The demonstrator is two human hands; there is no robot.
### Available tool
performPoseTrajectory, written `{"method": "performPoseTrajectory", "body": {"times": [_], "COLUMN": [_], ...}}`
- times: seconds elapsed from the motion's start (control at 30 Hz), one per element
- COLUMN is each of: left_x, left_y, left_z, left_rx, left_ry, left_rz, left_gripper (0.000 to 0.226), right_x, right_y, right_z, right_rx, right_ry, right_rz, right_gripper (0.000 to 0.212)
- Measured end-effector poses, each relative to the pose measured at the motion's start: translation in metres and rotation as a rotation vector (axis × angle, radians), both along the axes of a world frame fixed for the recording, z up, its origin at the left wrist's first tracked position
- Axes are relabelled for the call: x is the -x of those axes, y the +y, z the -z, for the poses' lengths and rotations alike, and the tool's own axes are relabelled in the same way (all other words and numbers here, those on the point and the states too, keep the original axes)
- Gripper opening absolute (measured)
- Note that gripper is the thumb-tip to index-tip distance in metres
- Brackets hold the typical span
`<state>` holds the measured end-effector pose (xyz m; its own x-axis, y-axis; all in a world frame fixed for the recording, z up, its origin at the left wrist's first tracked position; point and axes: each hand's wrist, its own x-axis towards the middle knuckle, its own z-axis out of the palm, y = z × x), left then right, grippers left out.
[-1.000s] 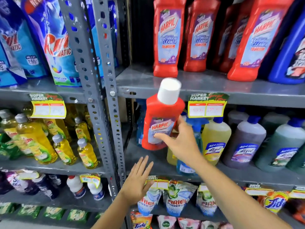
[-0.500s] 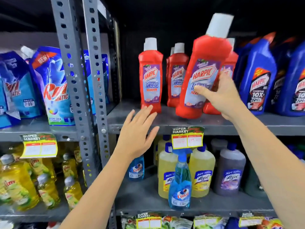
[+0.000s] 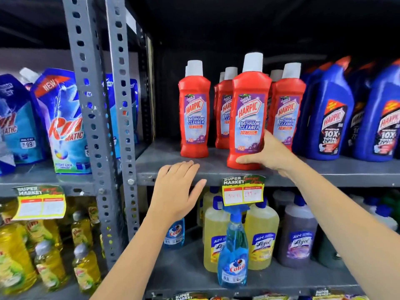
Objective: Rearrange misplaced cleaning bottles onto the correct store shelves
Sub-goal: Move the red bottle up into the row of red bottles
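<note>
Your right hand [image 3: 267, 156] is gripping a red Harpic bathroom cleaner bottle [image 3: 249, 113] low on its right side, fingers wrapped around the base, as it is standing upright on the front of the grey metal shelf [image 3: 173, 167], just ahead of other matching red bottles [image 3: 194, 111]. Blue Harpic bottles [image 3: 331, 118] are sitting to the right. Your left hand [image 3: 176, 191] is lying flat, fingers spread and empty, against the shelf's front edge, beside a yellow price tag [image 3: 243, 190]
</note>
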<state>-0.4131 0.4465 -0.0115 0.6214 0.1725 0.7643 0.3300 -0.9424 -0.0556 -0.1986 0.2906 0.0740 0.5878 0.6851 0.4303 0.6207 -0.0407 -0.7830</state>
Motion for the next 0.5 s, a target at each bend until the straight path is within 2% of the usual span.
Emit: {"method": "performPoseTrajectory", "body": {"times": [0.17, 0.33, 0.43, 0.5], "left_x": [-0.003, -0.003, -0.003, -0.002], "left_y": [0.0, -0.001, -0.001, -0.001], "left_z": [0.002, 0.003, 0.003, 0.003], "left_rx": [0.023, 0.04, 0.046, 0.051], "left_ry": [-0.025, -0.048, -0.052, -0.056], "left_rz": [0.014, 0.024, 0.028, 0.03], "left_gripper": [0.05, 0.049, 0.049, 0.049], "right_x": [-0.008, -0.021, -0.036, -0.039], "right_y": [0.013, 0.035, 0.048, 0.052], "right_z": [0.0, 0.001, 0.004, 0.002], "right_rx": [0.01, 0.016, 0.009, 0.007], "right_ry": [0.019, 0.025, 0.024, 0.025], "right_rz": [-0.013, 0.028, 0.022, 0.009], "right_gripper": [0.085, 0.115, 0.117, 0.112]}}
